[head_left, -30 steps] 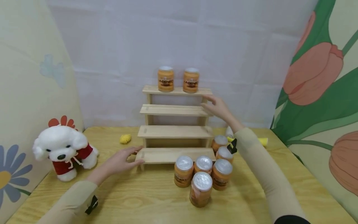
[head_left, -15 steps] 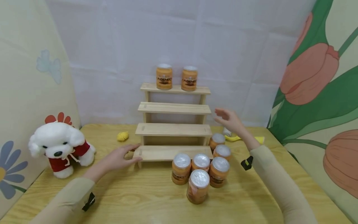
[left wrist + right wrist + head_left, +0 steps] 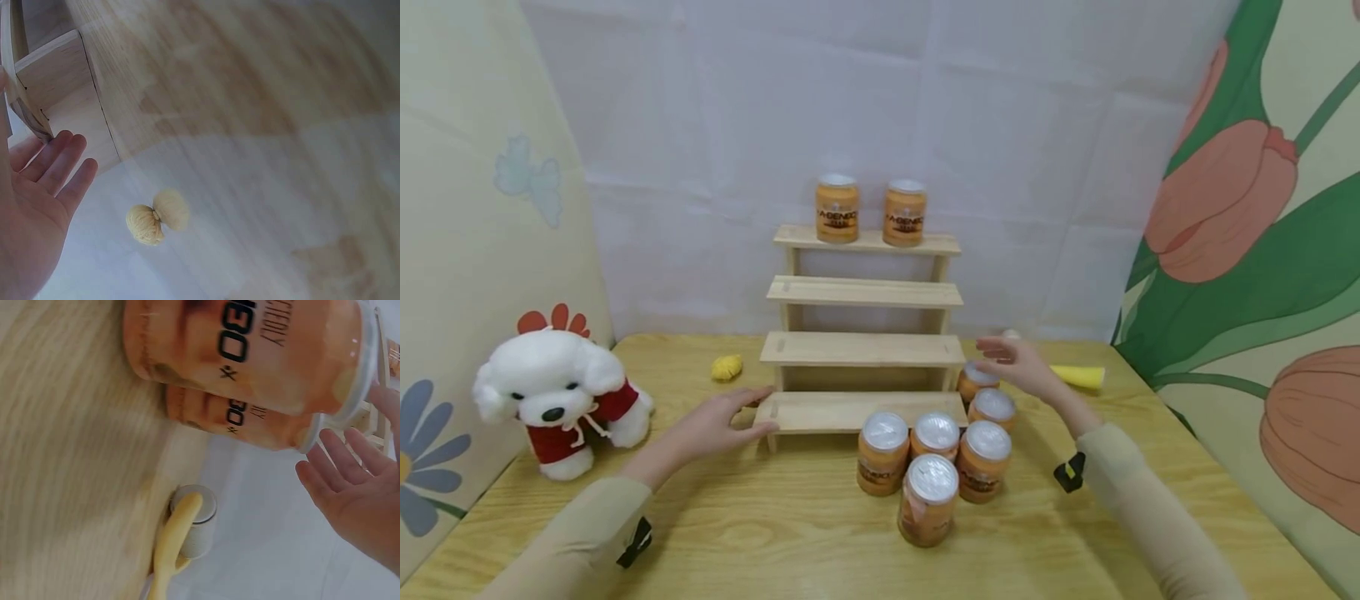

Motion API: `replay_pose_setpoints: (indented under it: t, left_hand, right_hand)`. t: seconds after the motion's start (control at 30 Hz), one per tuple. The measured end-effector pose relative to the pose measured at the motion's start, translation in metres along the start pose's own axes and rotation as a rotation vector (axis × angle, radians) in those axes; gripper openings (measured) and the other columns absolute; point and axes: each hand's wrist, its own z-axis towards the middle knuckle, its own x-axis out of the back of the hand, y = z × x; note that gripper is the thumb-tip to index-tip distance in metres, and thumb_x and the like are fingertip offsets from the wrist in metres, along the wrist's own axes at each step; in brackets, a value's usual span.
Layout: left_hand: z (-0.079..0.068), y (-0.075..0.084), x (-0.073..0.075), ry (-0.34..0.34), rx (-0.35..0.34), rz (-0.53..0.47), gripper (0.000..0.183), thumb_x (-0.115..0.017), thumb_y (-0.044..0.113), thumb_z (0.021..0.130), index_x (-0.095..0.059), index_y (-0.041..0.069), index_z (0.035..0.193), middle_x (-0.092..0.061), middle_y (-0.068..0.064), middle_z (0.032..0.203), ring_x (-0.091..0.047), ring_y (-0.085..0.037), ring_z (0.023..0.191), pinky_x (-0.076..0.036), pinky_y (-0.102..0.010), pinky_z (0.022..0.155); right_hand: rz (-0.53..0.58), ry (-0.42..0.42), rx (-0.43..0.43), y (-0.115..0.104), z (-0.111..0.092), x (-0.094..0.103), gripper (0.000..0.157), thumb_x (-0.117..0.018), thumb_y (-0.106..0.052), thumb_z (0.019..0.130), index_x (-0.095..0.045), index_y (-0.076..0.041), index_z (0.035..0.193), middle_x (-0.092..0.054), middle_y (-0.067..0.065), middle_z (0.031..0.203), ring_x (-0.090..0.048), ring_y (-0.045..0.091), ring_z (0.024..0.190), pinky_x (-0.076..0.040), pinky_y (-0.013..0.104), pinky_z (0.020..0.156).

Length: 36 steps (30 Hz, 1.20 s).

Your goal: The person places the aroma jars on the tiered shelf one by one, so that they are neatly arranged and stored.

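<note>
The right hand [image 3: 1021, 367], fingers loosely extended and holding nothing, hung just beside the rearmost can [image 3: 972, 387], partly covering it. The left hand [image 3: 715, 429], fingers nearly straight, touched the lowest shelf's left end on the wooden rack [image 3: 861, 346]. A second can [image 3: 992, 412] stood near the rearmost one; four front cans [image 3: 927, 512] blocked the lowest shelf's right part. Two upper cans [image 3: 837, 210] stood apart on the top shelf. Leftward lay a yellow bundle [image 3: 727, 367], then a plush dog [image 3: 561, 392]. The left wrist view revealed the bundle's two lobes; the right wrist view, a white cylinder [image 3: 199, 540] behind a curved yellow object [image 3: 170, 540], mostly hidden from the head view.
</note>
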Motion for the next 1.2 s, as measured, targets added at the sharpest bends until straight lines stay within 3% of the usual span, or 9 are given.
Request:
replay_pose_setpoints:
  t: [0.23,0.47,0.67,0.9,1.2]
  left_hand:
    - [-0.001,-0.001,-0.003,0.002,0.002,-0.008,0.071,-0.058,0.052,0.088,-0.045,0.003,0.138,-0.057,-0.02,0.128,-0.054,-0.037,0.116,-0.044,-0.056,0.096]
    - [0.001,0.001,-0.002,0.007,0.003,-0.008,0.071,-0.057,0.052,0.088,-0.045,0.003,0.138,-0.051,-0.023,0.135,-0.049,-0.041,0.122,-0.043,-0.056,0.098]
    - [0.0,0.003,0.001,-0.002,0.016,-0.006,0.071,-0.057,0.053,0.088,-0.045,0.003,0.138,-0.048,-0.024,0.136,-0.047,-0.043,0.123,-0.042,-0.057,0.098]
    - [0.0,0.003,0.003,0.006,0.008,-0.011,0.071,-0.058,0.05,0.088,-0.045,0.002,0.138,-0.048,-0.024,0.136,-0.046,-0.044,0.123,-0.041,-0.057,0.099]
    - [-0.001,0.001,0.0,0.01,-0.006,-0.001,0.07,-0.058,0.05,0.088,-0.046,0.002,0.138,-0.05,-0.023,0.135,-0.047,-0.042,0.123,-0.041,-0.056,0.099]
  right_hand:
    - [-0.068,-0.076,-0.081,0.006,-0.005,-0.002,0.056,-0.066,-0.021,0.088,-0.047,0.005,0.134,-0.049,0.024,0.136,-0.047,0.042,0.123,-0.041,0.052,0.103]
    - [-0.126,-0.083,-0.168,0.013,-0.007,0.007,0.063,-0.067,-0.034,0.087,-0.046,-0.003,0.137,-0.047,0.021,0.138,-0.046,0.041,0.123,-0.044,0.051,0.099]
    - [-0.127,-0.064,-0.171,0.019,-0.014,0.014,0.064,-0.066,-0.035,0.087,-0.046,0.0,0.137,-0.048,0.023,0.135,-0.049,0.04,0.12,-0.049,0.046,0.092]
    - [-0.161,-0.067,-0.217,0.022,-0.026,0.023,0.065,-0.062,-0.04,0.089,-0.044,-0.002,0.138,-0.046,0.025,0.137,-0.047,0.041,0.121,-0.049,0.048,0.092]
    - [-0.163,-0.014,-0.146,0.033,-0.044,0.027,0.057,-0.06,-0.032,0.092,-0.047,0.004,0.134,-0.047,0.027,0.134,-0.049,0.043,0.118,-0.05,0.047,0.089]
